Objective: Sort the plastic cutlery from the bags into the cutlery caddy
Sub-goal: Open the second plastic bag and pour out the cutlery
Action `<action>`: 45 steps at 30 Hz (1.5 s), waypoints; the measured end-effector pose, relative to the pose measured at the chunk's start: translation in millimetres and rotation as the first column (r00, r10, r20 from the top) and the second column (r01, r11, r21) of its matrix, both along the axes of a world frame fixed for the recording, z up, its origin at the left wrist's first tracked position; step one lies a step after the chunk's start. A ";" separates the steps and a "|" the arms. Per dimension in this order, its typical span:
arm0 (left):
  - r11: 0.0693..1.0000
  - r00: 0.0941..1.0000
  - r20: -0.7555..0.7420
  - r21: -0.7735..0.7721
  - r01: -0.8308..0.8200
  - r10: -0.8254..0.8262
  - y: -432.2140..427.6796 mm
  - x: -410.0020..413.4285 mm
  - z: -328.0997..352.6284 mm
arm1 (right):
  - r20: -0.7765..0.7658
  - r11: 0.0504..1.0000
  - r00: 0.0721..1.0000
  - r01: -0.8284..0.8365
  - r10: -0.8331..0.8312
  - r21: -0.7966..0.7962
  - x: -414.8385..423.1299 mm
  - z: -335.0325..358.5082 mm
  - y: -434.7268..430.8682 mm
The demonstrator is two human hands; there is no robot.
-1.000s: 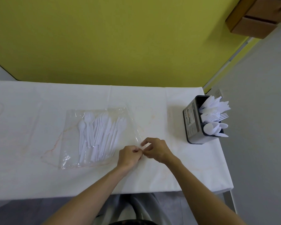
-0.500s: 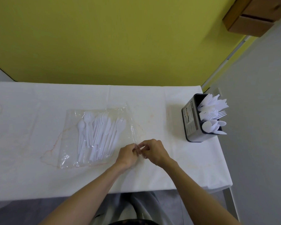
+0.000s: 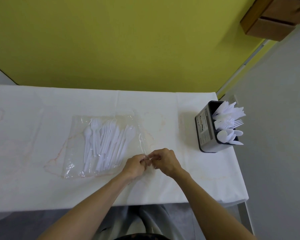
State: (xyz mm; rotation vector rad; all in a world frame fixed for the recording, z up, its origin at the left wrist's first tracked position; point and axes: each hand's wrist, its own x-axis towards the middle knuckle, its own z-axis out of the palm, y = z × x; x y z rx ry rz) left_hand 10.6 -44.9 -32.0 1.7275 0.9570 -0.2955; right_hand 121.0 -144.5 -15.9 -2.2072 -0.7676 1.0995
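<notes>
I pinch one bag corner with left hand and right hand. The cutlery lies inside, at 10 o'clock; caddy at 2 o'clock. Risk: abrupt tearing scatters pieces.

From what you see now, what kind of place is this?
Probably a canteen or break room, not certain: a cloth-covered table, a caddy full of plastic cutlery, and a bag of more.
</notes>
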 end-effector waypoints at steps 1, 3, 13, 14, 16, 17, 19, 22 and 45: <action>0.999 1.000 0.006 0.030 0.016 -0.017 -0.8 -0.5 0.6 | -0.021 1.000 1.000 0.014 -0.014 -0.006 3.0 -1.3 -1.2; 0.995 0.999 0.013 0.093 0.038 -0.040 -2.7 -0.5 2.3 | -0.068 0.999 0.997 0.028 -0.029 -0.022 8.7 -2.1 -4.7; 0.940 0.959 0.119 0.201 -0.275 0.256 -4.5 12.6 20.7 | 0.059 0.950 0.958 0.285 -0.280 -0.127 9.0 1.9 -2.2; 0.944 0.960 0.109 0.184 -0.273 0.257 -4.7 14.6 23.0 | 0.098 0.966 0.969 0.235 -0.226 -0.103 6.7 3.7 1.5; 0.945 0.955 0.097 0.144 -0.293 0.281 -2.6 19.0 27.9 | 0.143 0.976 0.969 0.212 -0.203 -0.048 5.1 8.0 8.7; 0.938 0.945 0.107 0.131 -0.321 0.309 -0.3 21.2 30.8 | 0.156 0.970 0.960 0.242 -0.233 -0.039 6.2 9.8 10.6; 0.916 0.925 0.135 0.148 -0.374 0.356 6.9 24.2 38.2 | 0.204 0.930 0.919 0.358 -0.336 -0.080 11.6 10.3 9.3; 0.911 0.940 0.143 0.240 -0.336 0.309 16.8 21.9 46.5 | 0.188 0.885 0.893 0.439 -0.409 -0.158 17.2 7.6 2.8; 0.641 0.948 -0.203 0.699 0.316 -0.246 83.1 37.6 162.7 | 0.308 0.905 0.890 0.396 -0.336 -0.156 52.5 64.7 53.9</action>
